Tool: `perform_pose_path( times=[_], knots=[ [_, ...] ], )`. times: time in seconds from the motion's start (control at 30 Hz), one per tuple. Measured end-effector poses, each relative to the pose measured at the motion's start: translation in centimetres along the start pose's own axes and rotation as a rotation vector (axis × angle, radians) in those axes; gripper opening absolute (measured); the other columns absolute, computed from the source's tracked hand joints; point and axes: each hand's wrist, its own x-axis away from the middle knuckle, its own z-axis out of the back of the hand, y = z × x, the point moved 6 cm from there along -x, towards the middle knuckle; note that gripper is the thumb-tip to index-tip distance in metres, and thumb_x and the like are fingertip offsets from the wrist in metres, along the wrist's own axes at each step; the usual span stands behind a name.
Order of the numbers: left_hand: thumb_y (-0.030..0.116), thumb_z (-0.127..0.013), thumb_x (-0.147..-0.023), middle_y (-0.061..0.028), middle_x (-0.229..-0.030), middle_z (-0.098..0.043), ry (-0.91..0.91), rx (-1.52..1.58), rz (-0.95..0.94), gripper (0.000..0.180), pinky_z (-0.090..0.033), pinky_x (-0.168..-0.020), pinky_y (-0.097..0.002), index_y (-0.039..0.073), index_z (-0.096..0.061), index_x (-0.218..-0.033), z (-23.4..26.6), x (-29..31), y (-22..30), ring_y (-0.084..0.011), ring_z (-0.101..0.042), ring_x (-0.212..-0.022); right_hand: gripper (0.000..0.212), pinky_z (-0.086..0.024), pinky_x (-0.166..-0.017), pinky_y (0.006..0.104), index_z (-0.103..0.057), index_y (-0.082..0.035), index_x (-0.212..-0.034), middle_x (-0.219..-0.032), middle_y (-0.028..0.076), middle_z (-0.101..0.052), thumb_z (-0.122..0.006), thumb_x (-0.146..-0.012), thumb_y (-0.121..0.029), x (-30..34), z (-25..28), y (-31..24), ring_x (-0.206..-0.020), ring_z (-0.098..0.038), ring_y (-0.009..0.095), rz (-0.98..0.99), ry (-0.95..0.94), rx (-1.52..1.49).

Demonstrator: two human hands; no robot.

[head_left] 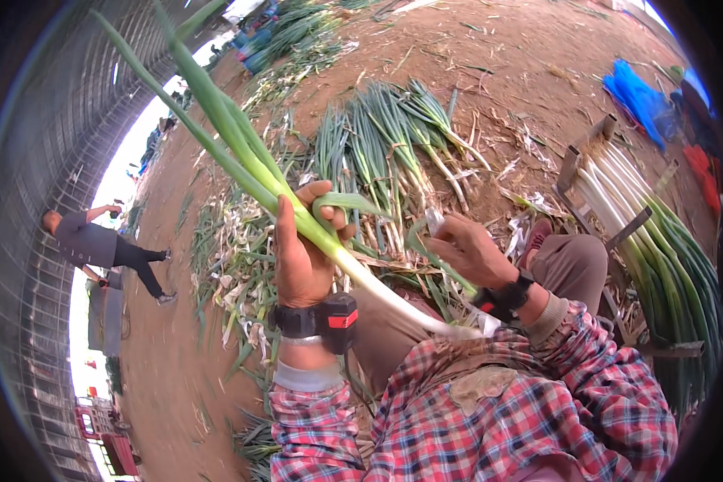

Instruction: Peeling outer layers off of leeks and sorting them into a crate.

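My left hand (pixel 304 265) is wrapped round a long green onion (pixel 377 289) where its white stalk turns green. The leaves reach up to the far left, and the root end lies by my lap. One loose leaf (pixel 353 202) bends over beside the fingers of that hand. To the right, my right hand (pixel 475 251) is closed, its fingers pinching a peeled strip of onion leaf (pixel 419 241). A whitish bit shows at the fingertips, and the strip's green part hangs below the hand.
Bundled green onions (pixel 377 153) lie ahead on the soil, with peeled scraps (pixel 229 273) around them. At the right a metal rack (pixel 569 173) holds a stack of cleaned onions (pixel 655 249). A blue plastic sheet (pixel 639 96) lies beyond. Another person (pixel 96 241) is at the far left.
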Motion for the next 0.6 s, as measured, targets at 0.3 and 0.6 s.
perform_pose_path(
  times=[0.3, 0.6],
  knots=[
    [0.053, -0.037, -0.097, -0.0110, -0.113, -0.058, -0.046, -0.317, 0.059, 0.070, -0.040, -0.100, -0.0335, -0.005, -0.042, -0.136, -1.8, 0.3, -1.3, -0.0184, -0.055, -0.107, 0.030, -0.042, -0.063, 0.0234, -0.060, -0.003, -0.094, -0.082, -0.001, -0.055, -0.062, -0.093, -0.033, -4.1, -4.4, -9.0, -0.074, -0.050, 0.007, -0.096, -0.191, -0.993],
    [0.031, -0.039, -0.101, -0.0184, -0.114, -0.061, -0.109, -0.287, -0.229, 0.036, -0.035, -0.108, -0.0441, 0.000, -0.054, -0.110, -3.4, 0.7, -1.8, -0.0264, -0.055, -0.114, 0.033, -0.046, -0.061, 0.0259, -0.056, -0.002, -0.094, -0.078, 0.002, -0.057, -0.058, -0.095, -0.035, -0.8, -6.1, -6.7, -0.070, -0.055, 0.009, -0.437, -0.052, -1.277]
  ],
)
